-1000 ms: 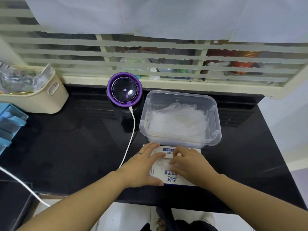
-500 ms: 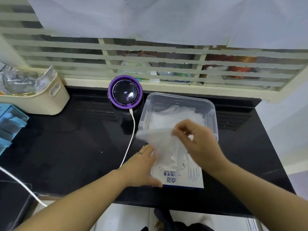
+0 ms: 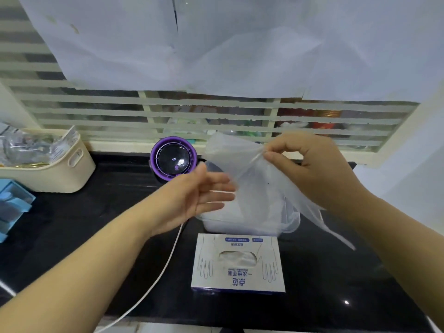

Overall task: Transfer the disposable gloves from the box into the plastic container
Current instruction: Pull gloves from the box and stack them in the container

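Note:
A white and blue glove box [image 3: 237, 264] lies flat on the black counter near its front edge, with more gloves showing in its oval slot. Behind it stands the clear plastic container [image 3: 290, 224], mostly hidden by a thin transparent glove [image 3: 259, 179]. My right hand [image 3: 310, 169] pinches that glove by its cuff and holds it up above the container, fingers of the glove trailing down to the right. My left hand [image 3: 199, 193] is raised left of the glove with straight fingers, the fingertips at the glove's edge.
A purple round device [image 3: 173, 159] with a white cable [image 3: 153, 282] sits behind the container on the left. A cream basket [image 3: 60, 169] with packets stands at the far left, beside a blue item [image 3: 12, 207]. A slatted window backs the counter.
My right hand has lifted the glove out of the box and higher above the container. My left hand has left the box and risen toward the glove.

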A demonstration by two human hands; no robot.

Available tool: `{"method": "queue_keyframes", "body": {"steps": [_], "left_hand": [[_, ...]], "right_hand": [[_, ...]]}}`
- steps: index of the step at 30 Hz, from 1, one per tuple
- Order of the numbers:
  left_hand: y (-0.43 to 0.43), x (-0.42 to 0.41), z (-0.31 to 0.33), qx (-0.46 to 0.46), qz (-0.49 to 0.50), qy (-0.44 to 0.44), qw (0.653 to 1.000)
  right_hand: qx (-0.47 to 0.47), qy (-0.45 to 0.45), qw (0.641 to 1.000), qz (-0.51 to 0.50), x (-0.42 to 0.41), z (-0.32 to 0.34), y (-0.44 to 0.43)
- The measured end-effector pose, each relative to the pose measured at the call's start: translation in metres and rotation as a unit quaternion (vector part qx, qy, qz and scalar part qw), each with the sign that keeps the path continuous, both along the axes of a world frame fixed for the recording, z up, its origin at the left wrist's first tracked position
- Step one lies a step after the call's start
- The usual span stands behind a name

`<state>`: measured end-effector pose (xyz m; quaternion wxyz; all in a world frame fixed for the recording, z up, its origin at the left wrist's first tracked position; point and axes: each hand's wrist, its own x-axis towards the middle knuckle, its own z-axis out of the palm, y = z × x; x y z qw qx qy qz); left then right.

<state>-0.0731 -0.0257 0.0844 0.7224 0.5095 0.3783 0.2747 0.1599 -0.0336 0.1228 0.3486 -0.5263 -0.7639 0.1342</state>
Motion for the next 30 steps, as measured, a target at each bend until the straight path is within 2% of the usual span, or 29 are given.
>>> {"method": "queue_keyframes", "body": {"steps": [2, 5, 7, 9, 13, 15, 19, 21, 23, 25, 26, 27, 28, 29, 30], "left_hand": [[0.013, 0.001, 0.013, -0.055, -0.005, -0.106, 0.993], [0.024, 0.009, 0.026, -0.061, -0.046, -0.133, 0.988], [0.030, 0.020, 0.026, -0.032, -0.021, -0.078, 0.996], [0.036, 0.032, 0.019, -0.004, 0.046, -0.003, 0.999], [0.050, 0.044, -0.008, 0.047, 0.135, 0.135, 0.980], [0.057, 0.047, -0.024, 0.040, 0.155, 0.197, 0.967], [0.067, 0.050, -0.052, 0.033, 0.128, 0.308, 0.942], [0.072, 0.047, -0.062, 0.087, 0.091, 0.395, 0.910], [0.070, 0.044, -0.065, 0.166, 0.061, 0.486, 0.856], [0.067, 0.040, -0.064, 0.330, 0.075, 0.560, 0.756], [0.066, 0.041, -0.060, 0.431, 0.081, 0.558, 0.704], [0.069, 0.044, -0.059, 0.509, 0.067, 0.533, 0.673], [0.072, 0.048, -0.057, 0.551, 0.010, 0.512, 0.659], [0.076, 0.053, -0.059, 0.549, -0.075, 0.508, 0.659], [0.080, 0.058, -0.065, 0.507, -0.165, 0.522, 0.665]], "right_hand": [[0.048, -0.057, 0.997, 0.020, 0.000, 0.004, 0.002], [0.120, -0.154, 0.979, 0.064, 0.000, 0.003, 0.006], [0.154, -0.204, 0.963, 0.090, 0.002, 0.000, 0.013], [0.150, -0.234, 0.955, 0.106, 0.003, -0.011, 0.021], [0.023, -0.285, 0.955, 0.075, 0.007, -0.047, 0.033], [-0.046, -0.313, 0.947, 0.054, 0.007, -0.066, 0.041], [-0.138, -0.365, 0.920, 0.044, 0.004, -0.094, 0.061], [-0.166, -0.373, 0.911, 0.059, 0.001, -0.109, 0.070], [-0.185, -0.374, 0.906, 0.071, -0.001, -0.121, 0.076], [-0.198, -0.370, 0.903, 0.086, -0.002, -0.133, 0.081], [-0.204, -0.372, 0.901, 0.094, -0.002, -0.138, 0.082], [-0.211, -0.374, 0.897, 0.101, -0.002, -0.142, 0.083], [-0.216, -0.376, 0.895, 0.107, -0.003, -0.146, 0.084], [-0.220, -0.381, 0.891, 0.110, -0.004, -0.149, 0.084], [-0.221, -0.388, 0.887, 0.114, -0.005, -0.151, 0.085]]}}
